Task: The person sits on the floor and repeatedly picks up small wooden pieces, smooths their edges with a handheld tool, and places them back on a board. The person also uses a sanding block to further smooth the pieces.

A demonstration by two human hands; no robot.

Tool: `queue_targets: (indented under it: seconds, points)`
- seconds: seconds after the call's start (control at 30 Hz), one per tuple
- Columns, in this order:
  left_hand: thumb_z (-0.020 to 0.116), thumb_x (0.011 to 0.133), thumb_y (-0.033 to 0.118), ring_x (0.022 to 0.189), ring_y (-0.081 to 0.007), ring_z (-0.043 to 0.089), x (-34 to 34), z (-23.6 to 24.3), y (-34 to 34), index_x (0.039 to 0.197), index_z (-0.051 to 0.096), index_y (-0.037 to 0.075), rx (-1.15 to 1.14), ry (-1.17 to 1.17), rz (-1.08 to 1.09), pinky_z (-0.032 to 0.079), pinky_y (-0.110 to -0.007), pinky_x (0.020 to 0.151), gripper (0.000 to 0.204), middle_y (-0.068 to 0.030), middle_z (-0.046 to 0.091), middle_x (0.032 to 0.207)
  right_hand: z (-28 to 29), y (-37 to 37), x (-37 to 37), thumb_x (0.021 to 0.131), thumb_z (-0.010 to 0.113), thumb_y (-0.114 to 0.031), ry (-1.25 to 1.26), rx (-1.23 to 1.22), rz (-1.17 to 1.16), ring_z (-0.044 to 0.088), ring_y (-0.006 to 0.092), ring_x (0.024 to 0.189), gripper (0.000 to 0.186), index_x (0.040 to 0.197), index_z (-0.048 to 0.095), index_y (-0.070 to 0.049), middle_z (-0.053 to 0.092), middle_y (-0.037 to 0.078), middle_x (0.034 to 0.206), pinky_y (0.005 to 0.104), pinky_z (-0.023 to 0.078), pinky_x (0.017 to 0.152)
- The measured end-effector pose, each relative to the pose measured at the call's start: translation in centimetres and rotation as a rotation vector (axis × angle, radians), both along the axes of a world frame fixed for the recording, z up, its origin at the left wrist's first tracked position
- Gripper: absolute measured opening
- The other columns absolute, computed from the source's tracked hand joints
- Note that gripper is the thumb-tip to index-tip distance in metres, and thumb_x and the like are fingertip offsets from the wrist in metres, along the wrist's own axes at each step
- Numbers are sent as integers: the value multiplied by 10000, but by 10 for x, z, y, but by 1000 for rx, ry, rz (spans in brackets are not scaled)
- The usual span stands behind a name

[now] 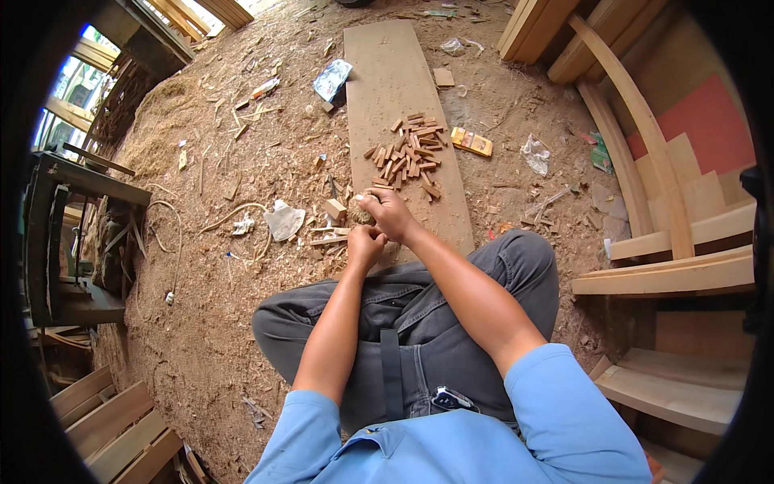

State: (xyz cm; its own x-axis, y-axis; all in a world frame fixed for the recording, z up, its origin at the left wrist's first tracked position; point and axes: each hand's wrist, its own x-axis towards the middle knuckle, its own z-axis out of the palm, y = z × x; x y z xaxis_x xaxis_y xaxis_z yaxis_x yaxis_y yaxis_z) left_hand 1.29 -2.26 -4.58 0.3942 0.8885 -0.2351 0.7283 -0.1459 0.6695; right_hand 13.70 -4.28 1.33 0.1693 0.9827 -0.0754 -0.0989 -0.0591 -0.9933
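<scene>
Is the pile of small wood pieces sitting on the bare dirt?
No, the wood pieces lie heaped on a long flat board that rests on the sawdust-covered ground.

So the floor (242,306) is just packed dirt covered in sawdust and shavings. A long flat board (387,73) lies on it with a pile of small wood blocks (409,153) on top, scraps and plastic wrappers (284,219) scattered around.

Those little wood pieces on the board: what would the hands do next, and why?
Probably reach the right hand forward to the pile of wood pieces on the board. Both it and the left hand are closed together at the board's near end, seemingly on something small that I cannot make out, and the pile lies just beyond them.
</scene>
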Motion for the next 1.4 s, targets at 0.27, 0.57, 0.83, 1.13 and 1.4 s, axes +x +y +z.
queue_targets:
  seconds: [0.27, 0.57, 0.83, 1.13, 1.4]
  points:
    - [746, 765, 154, 719, -278, 719, -2, -3, -1, 849, 770, 12, 43, 21, -3, 554, -375, 731, 167, -187, 719, 778, -3, -2, -4, 939, 603, -237, -151, 58, -33, 485, 47, 716, 237, 889, 650, -10, 572, -32, 766, 241, 420, 632]
    - [758, 774, 145, 718, -271, 716, -2, 0, -2, 850, 770, 19, 53, -15, -29, 548, -372, 713, 147, -174, 722, 777, 2, 1, 4, 929, 607, -242, -17, 37, 0, 514, 63, 753, 282, 939, 655, 36, 609, 3, 799, 254, 429, 655]
    - [714, 773, 113, 728, -289, 720, -1, 4, -3, 849, 763, -3, 65, 10, -31, 549, -380, 727, 147, -200, 717, 791, -8, 1, -4, 938, 614, -272, -3, 49, -22, 508, 63, 714, 324, 977, 659, 46, 596, -1, 778, 261, 441, 632]
    - [725, 771, 145, 732, -276, 723, -4, -4, 0, 859, 764, -9, 6, 32, -3, 556, -370, 737, 181, -200, 717, 785, -13, 3, -1, 940, 606, -254, -110, 89, -25, 502, 62, 709, 279, 932, 654, 21, 597, 7, 753, 267, 434, 620]
    - [734, 760, 144, 709, -284, 716, -4, -8, 1, 841, 771, 18, 33, 21, -4, 556, -372, 727, 154, -189, 716, 768, -1, -2, -1, 940, 607, -260, -82, 11, 39, 542, 76, 753, 299, 955, 656, 34, 634, 26, 813, 264, 457, 644]
